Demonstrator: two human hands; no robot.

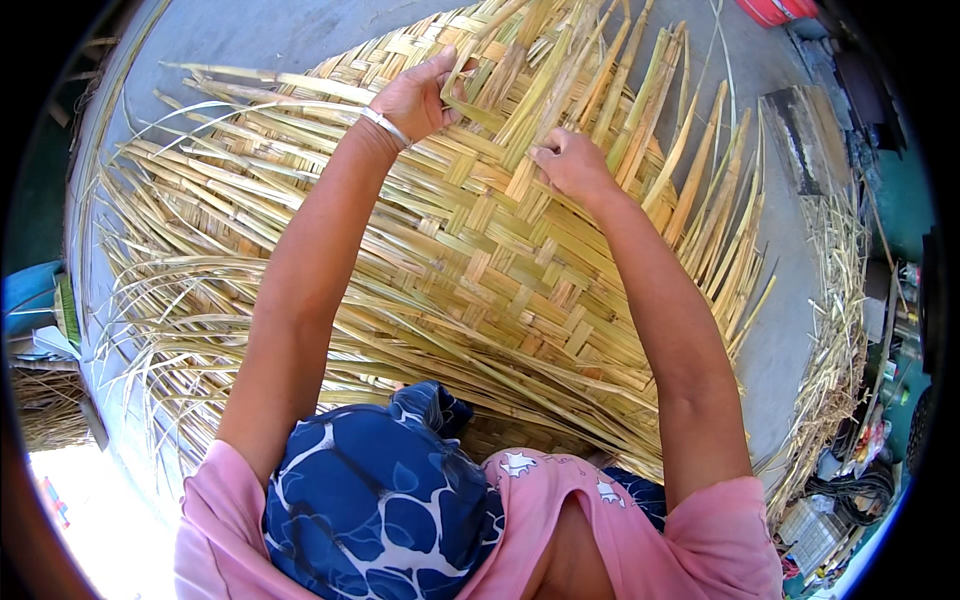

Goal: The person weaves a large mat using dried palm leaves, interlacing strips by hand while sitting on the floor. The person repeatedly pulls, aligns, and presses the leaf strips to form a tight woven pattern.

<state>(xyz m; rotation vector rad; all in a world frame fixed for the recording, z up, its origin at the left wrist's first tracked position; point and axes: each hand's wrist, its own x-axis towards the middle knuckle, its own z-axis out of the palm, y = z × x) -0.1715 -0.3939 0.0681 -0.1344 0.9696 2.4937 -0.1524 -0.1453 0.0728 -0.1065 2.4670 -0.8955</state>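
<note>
A large woven mat (480,250) of flat yellow-green reed strips is spread out before me, with long loose ends fanning out to the left and right. At its far part, my left hand (418,98), with a pale bangle at the wrist, is closed around a bent reed strip (478,112). Just to the right and a little nearer, my right hand (575,165) is closed in a pinch at the edge of a strip in the weave. Its fingertips are partly hidden by the curled fingers. Between the hands, several loose strips (540,95) stick up from the weave.
Grey floor (270,35) shows around the mat. On the right lie a weathered wooden board (805,140), a heap of dry straw (835,290) and a coil of black cable (860,490). A red container (775,8) stands at the far right. Blue sheeting (30,295) is at the left.
</note>
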